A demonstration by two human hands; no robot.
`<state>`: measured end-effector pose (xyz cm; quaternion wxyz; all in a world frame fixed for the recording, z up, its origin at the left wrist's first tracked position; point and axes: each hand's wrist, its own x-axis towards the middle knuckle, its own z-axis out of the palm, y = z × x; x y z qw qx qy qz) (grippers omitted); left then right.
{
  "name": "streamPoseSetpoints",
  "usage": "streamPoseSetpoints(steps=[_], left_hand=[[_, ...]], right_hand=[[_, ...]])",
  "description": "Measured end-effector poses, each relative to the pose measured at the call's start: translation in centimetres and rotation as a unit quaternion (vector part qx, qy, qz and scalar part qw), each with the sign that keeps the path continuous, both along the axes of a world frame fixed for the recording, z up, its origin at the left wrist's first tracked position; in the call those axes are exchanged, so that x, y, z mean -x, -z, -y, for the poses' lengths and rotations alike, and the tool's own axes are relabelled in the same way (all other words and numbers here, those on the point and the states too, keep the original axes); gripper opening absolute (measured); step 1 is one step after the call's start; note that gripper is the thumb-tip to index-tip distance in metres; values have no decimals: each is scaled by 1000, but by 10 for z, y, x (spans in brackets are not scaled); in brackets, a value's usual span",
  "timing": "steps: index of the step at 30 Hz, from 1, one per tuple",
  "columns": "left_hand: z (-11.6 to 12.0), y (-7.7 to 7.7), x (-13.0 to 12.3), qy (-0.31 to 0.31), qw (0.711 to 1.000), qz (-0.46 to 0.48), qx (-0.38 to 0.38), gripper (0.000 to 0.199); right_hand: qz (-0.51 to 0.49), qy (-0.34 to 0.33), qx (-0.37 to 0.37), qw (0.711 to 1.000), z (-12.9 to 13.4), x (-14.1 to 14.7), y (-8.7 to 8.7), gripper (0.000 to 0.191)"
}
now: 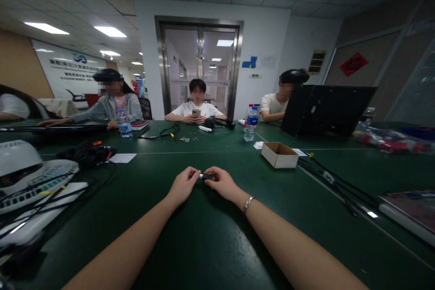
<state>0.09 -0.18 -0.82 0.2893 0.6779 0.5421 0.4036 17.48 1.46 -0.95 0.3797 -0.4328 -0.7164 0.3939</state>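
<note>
A small black stick with a silver end (205, 176) is held level between my two hands, just over the green table (204, 244). My left hand (183, 184) is closed, its thumb and fingertips pinching at the silver end. My right hand (222, 182) is closed around the black end, and its fingers cover part of it. A silver bracelet (248, 204) sits on my right wrist. The stick is too small and partly hidden for me to tell its exact kind.
An open cardboard box (279, 156) stands ahead to the right, near black cables (333, 181). On the left lie a white helmet (16, 163) and tangled black cables (84, 154). Water bottles (250, 124) and a monitor (326, 108) stand farther off. Several people sit around the table.
</note>
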Motion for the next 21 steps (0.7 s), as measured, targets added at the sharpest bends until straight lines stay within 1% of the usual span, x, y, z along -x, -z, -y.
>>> streamPoseSetpoints(steps=[6, 12, 21], left_hand=[[0, 3, 2, 8, 1000, -7, 10, 39], [-5, 9, 3, 17, 1000, 7, 2, 34], [-5, 9, 2, 24, 999, 23, -10, 30]], right_hand=[[0, 1, -6, 1000, 1, 0, -1, 24], [8, 3, -10, 1000, -1, 1, 1, 25], [8, -2, -12, 1000, -1, -1, 1, 24]])
